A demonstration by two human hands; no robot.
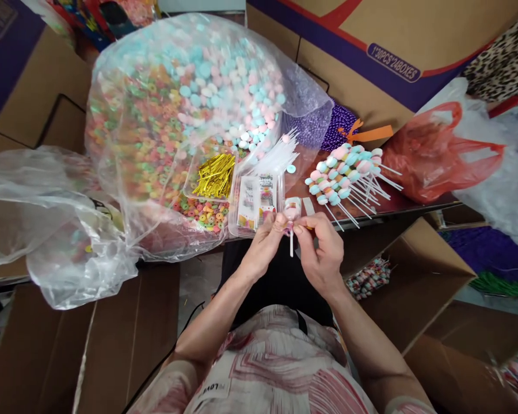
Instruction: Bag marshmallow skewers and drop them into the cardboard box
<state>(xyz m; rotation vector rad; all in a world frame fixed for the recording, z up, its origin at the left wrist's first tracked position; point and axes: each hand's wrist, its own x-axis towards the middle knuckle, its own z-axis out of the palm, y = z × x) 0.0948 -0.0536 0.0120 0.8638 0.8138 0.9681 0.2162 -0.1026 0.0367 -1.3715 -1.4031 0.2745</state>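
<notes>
- big clear candy bag (190,103), pastel rings and discs, uncountable
- gold ties (214,175) in one clear tray (205,195)
- left hand (263,244), right hand (322,250) both pinch one candy stick (291,218) at the table edge
- finished sticks (349,175) in a pile, count unclear
- box (392,60) reads "24BOXES"
- one red bag (440,155)

The big cardboard box (397,40) at the top had a purple label w/ white letters that said "1*30PCS*24BOXES". The person's shirt (263,374) had a small tag w/ "LOVE" on it. The sticker sheets' (254,204) words were too tiny to read.
</notes>
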